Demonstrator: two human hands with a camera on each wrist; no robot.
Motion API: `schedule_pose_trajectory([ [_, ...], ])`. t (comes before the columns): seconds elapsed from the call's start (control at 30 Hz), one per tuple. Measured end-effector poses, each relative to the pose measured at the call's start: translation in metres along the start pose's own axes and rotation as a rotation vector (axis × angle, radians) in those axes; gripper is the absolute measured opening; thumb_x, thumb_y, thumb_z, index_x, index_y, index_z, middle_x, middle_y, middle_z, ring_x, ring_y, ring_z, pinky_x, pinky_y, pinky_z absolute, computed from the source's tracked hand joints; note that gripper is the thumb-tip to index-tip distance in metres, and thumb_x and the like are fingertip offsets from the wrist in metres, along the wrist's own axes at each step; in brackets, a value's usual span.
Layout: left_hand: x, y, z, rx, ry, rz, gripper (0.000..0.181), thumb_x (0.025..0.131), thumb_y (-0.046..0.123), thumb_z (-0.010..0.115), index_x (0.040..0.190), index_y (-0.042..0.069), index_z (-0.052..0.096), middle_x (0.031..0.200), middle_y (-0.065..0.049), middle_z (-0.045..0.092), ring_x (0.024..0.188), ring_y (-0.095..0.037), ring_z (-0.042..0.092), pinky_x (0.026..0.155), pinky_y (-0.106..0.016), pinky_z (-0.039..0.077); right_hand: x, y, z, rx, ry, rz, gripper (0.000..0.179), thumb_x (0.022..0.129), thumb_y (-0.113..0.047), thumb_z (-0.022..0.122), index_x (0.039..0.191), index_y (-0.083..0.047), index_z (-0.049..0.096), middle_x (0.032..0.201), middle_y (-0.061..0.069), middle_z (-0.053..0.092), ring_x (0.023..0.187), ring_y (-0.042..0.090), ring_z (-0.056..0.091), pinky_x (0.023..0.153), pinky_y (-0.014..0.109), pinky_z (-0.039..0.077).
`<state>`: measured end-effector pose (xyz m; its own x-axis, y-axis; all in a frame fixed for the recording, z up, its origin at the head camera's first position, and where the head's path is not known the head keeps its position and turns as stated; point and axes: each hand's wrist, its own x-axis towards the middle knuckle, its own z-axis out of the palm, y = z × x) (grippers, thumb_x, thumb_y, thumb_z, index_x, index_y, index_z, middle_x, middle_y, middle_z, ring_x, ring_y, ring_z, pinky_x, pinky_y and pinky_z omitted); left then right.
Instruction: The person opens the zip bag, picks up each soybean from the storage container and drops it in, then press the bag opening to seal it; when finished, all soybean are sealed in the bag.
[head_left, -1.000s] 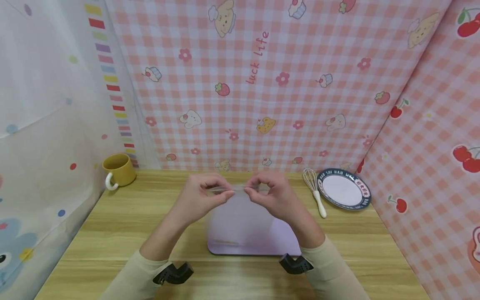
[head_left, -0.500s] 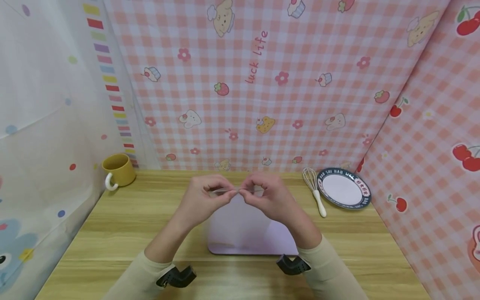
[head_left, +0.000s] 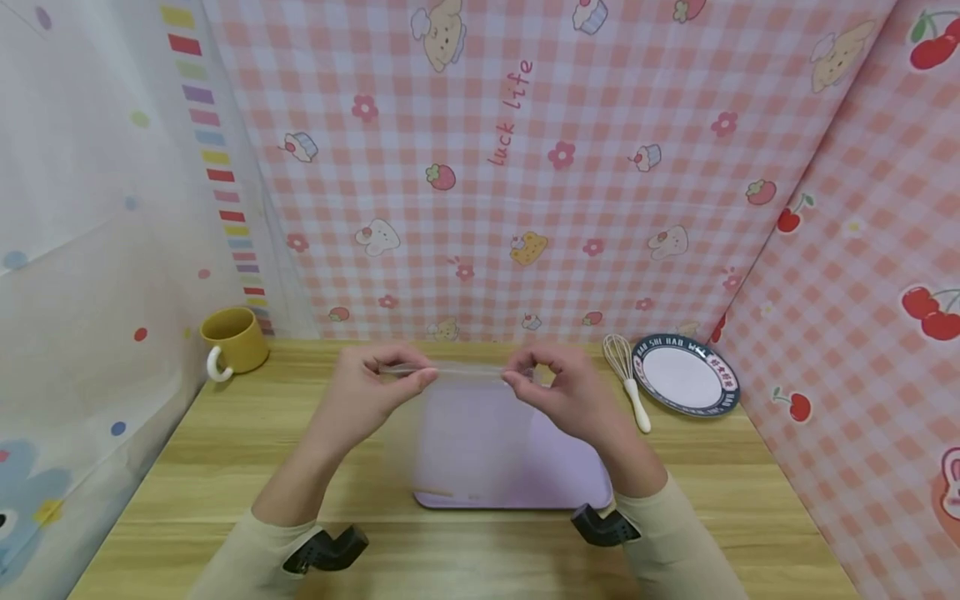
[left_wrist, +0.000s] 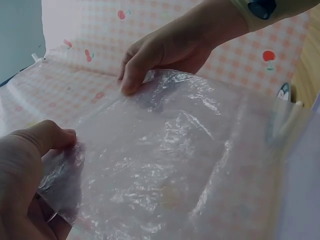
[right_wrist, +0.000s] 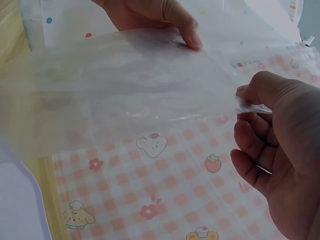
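Note:
A clear plastic bag (left_wrist: 150, 140) hangs between my two hands, its upper edge drawn fairly straight. My left hand (head_left: 360, 396) pinches that edge at the left between thumb and fingers. On the right side, my right hand (head_left: 566, 392) pinches the same edge, with a small fold of plastic showing between thumb and forefinger in the right wrist view. The bag droops in front of a lilac flat tray or board (head_left: 573, 471) with rounded corners, which shows hazily through it. Wrinkles and glints cover the plastic in the left wrist view.
A yellow mug (head_left: 236, 340) with a white handle stands at the table's back left. Toward the back right lie a whisk (head_left: 627, 382) and a plate (head_left: 686, 375) with a dark patterned rim. Patterned cloths (head_left: 480, 208) enclose the wooden table (head_left: 247, 450).
Half a second ago my fingertips nearly met at the middle of the bag's edge. Now they are farther apart, mostly because the left hand moved left, and more of the edge shows.

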<state>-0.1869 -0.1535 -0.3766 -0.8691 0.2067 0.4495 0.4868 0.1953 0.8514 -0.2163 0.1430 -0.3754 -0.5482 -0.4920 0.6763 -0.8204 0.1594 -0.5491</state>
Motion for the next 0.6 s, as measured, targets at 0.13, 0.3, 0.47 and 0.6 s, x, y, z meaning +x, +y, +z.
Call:
schedule_pose_trajectory([
  [0.13, -0.002, 0.001, -0.011, 0.020, 0.029, -0.023, 0.006, 0.099, 0.020, 0.086, 0.096, 0.014, 0.087, 0.095, -0.004, 0.081, 0.082, -0.020, 0.068, 0.065, -0.027, 0.053, -0.004, 0.000, -0.007, -0.007, 0.023, 0.037, 0.018, 0.097, 0.010, 0.077, 0.095, -0.008, 0.077, 0.086, -0.001, 0.072, 0.079, 0.013, 0.061, 0.072, 0.027, 0.053],
  [0.3, -0.006, 0.001, -0.021, 0.043, 0.065, -0.039, 0.004, 0.099, 0.017, 0.086, 0.095, 0.016, 0.086, 0.090, -0.002, 0.079, 0.075, -0.020, 0.063, 0.059, -0.028, 0.048, -0.006, 0.001, -0.010, 0.002, 0.041, 0.072, 0.020, 0.098, 0.010, 0.076, 0.092, -0.010, 0.076, 0.086, -0.001, 0.072, 0.077, 0.012, 0.063, 0.072, 0.024, 0.053],
  [0.47, -0.009, -0.004, -0.030, 0.067, 0.082, -0.038, 0.006, 0.100, 0.017, 0.085, 0.094, 0.016, 0.086, 0.090, -0.002, 0.079, 0.077, -0.021, 0.065, 0.062, -0.028, 0.051, -0.006, 0.004, -0.012, 0.002, 0.052, 0.071, 0.020, 0.097, 0.012, 0.076, 0.093, -0.007, 0.076, 0.087, 0.001, 0.074, 0.079, 0.012, 0.065, 0.075, 0.024, 0.054],
  [0.6, -0.012, -0.005, -0.036, 0.034, 0.100, -0.032, 0.006, 0.101, 0.012, 0.083, 0.096, 0.011, 0.086, 0.090, -0.005, 0.080, 0.078, -0.020, 0.071, 0.064, -0.027, 0.056, -0.006, 0.007, -0.013, 0.009, 0.048, 0.077, 0.021, 0.097, 0.012, 0.076, 0.092, -0.009, 0.076, 0.090, 0.001, 0.077, 0.082, 0.013, 0.069, 0.077, 0.024, 0.056],
])
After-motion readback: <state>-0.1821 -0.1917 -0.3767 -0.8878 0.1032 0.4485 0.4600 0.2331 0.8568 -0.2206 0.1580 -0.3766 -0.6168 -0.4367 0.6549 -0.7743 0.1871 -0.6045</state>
